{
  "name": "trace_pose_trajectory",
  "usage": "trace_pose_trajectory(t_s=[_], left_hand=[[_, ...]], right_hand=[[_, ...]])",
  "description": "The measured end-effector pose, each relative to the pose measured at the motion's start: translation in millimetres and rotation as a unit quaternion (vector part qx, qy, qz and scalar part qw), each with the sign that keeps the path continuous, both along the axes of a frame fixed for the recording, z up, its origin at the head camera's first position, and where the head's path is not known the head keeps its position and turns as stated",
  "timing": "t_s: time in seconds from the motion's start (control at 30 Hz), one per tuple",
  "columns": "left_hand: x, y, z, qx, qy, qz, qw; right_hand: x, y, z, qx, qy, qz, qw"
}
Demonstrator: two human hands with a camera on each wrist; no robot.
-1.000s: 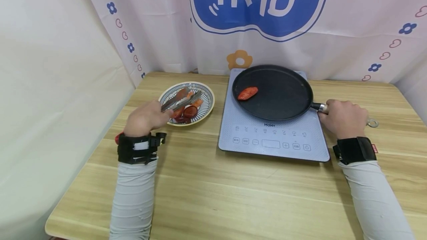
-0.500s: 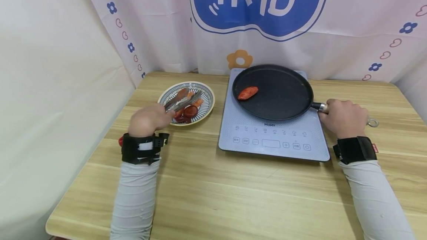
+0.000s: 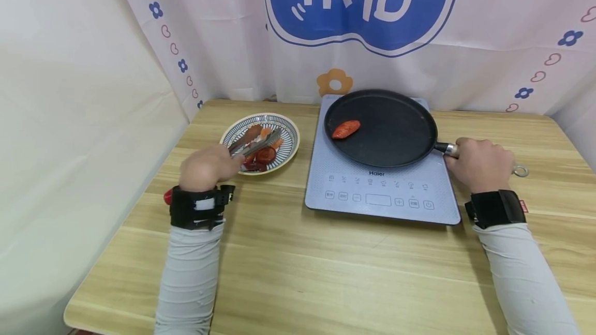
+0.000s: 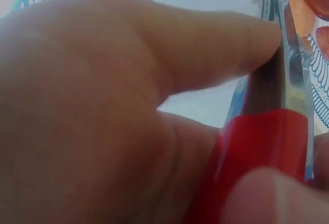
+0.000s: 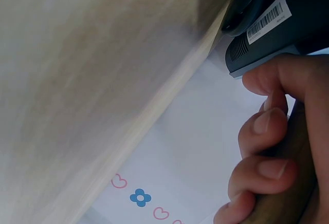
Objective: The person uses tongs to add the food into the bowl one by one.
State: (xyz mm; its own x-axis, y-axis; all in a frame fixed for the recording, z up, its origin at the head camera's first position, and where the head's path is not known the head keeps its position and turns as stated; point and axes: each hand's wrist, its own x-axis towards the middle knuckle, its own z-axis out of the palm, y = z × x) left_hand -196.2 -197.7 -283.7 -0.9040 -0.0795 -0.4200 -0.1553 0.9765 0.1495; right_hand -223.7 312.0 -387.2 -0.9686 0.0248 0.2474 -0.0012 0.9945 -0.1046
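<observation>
and here's the left hand (image 3: pixel 205 164), left of centre in the frame, fingers curled round the tongs (image 3: pixel 263 142), whose metal arms reach over the plate (image 3: pixel 291 143). over to the right of the frame, the right hand (image 3: pixel 481 165) has its fingers wrapped round the handle (image 3: pixel 449 149) of the pan (image 3: pixel 382 133), set on the hob (image 3: pixel 321 180); one sausage (image 3: pixel 346 129) lies at the pan's left side.

on handling: the tongs look light and springy, slick up front, so the red grip (image 4: pixel 262 142) seems the place to hold. the sausage looks soft but firm, maybe greasy, best taken gently round its middle. the pan looks stiff and heavier, its handle the natural hold.

what's hidden? the left hand covers most of the grip in the head view, the tips blur into the food (image 3: pixel 266 155), and whether they pinch any, i can't tell. the left wrist view cuts the plate off, upper right; the sausage is missing from the right wrist view.
</observation>
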Motion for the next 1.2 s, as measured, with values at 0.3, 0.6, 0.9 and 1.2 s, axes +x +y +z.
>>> trace_pose_trajectory(t_s=[0.3, 0.6, 0.9, 1.2], left_hand=[[-1.7, 0.8, -2.9, 0.009, -0.004, 0.001, 0.9999], [-6.4, 5.8, -9.8, 0.004, 0.025, -0.004, 0.9997], [-4.4, 3.8, -6.5, 0.006, 0.006, -0.002, 1.0], [-8.5, 14.5, -11.7, -0.024, 0.013, 0.0, 0.9996]], right_hand=[[-0.4, 0.2, 0.2, 0.0, -0.002, -0.001, 1.0], [-1.4, 0.9, -0.6, 0.001, -0.001, -0.002, 1.0], [-0.7, 0.4, 0.4, 0.003, 0.003, 0.0, 1.0], [0.5, -0.5, 0.5, 0.001, 0.0, -0.001, 1.0]])
